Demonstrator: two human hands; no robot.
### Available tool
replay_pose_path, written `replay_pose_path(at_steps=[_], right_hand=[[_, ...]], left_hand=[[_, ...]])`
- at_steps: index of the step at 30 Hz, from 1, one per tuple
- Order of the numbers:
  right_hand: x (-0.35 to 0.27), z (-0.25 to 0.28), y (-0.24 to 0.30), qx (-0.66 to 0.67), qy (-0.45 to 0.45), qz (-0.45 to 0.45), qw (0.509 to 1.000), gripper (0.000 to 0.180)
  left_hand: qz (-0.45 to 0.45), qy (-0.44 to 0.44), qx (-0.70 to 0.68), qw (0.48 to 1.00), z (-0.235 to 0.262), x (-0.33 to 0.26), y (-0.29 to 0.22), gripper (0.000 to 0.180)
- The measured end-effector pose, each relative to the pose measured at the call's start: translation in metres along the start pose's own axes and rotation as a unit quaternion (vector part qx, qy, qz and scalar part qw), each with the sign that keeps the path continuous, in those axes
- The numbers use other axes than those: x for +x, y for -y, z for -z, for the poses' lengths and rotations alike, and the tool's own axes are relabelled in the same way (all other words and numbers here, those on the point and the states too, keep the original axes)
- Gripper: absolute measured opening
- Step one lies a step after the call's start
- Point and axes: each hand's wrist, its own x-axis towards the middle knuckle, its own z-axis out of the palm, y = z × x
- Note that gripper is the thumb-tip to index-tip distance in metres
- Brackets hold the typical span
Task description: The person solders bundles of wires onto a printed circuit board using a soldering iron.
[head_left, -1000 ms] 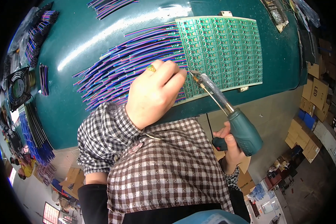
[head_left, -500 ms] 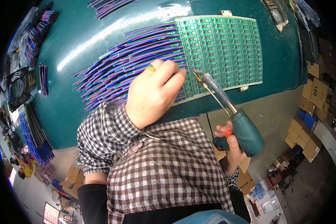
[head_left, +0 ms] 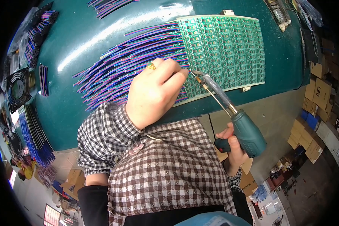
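A panel of green circuit boards [head_left: 226, 49] lies on the teal table. Along its left side run rows of blue, red and black wires [head_left: 139, 51], their right ends at the boards. My left hand [head_left: 154, 92], with a ring on one finger, is closed over the wires at the panel's lower part; its fingertips pinch what looks like a wire end, mostly hidden. In my right hand [head_left: 233, 145] is a green soldering gun [head_left: 249, 133], held by its grip. Its tip rests beside my left fingertips, at or just above the boards.
A black fan [head_left: 19, 89] stands at the table's left edge. Near it are a small wire bundle [head_left: 44, 80] and a hanging bunch of wires [head_left: 35, 135]. More wires [head_left: 111, 6] lie at the far edge. Cardboard boxes [head_left: 318, 94] are stacked on the right.
The soldering gun's tip has shifted slightly left, closer to my left fingertips. The trigger finger of my right hand has moved, covering the red part. My left hand has barely moved.
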Motion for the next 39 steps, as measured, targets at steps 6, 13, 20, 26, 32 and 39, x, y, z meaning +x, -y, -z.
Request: replay_pose_path(at_steps=[6,13,20,26,32,39], right_hand=[[0.001,0.0,0.0,-0.002,0.009,-0.001,1.0,0.041],[-0.001,-0.003,0.001,0.002,0.001,-0.016,1.0,0.041],[-0.001,-0.001,0.001,-0.012,-0.018,0.009,1.0,0.042],[0.0,-0.003,0.003,0.007,-0.024,0.007,1.0,0.042],[0.007,-0.004,0.004,0.033,-0.036,0.002,0.999,0.044],[0.03,-0.009,0.007,0.177,-0.04,0.039,0.983,0.046]], left_hand=[[-0.001,-0.001,-0.001,1.0,0.0,0.0,0.0,0.024],[0.001,-0.002,0.001,1.0,0.0,-0.001,-0.001,0.024],[-0.001,-0.011,0.011,1.0,-0.002,-0.002,-0.003,0.023],[-0.01,-0.011,0.034,0.999,-0.004,-0.002,-0.002,0.025],[-0.001,-0.019,0.018,1.0,-0.003,0.001,-0.002,0.023],[0.051,0.008,0.016,0.999,0.008,-0.003,-0.011,0.025]])
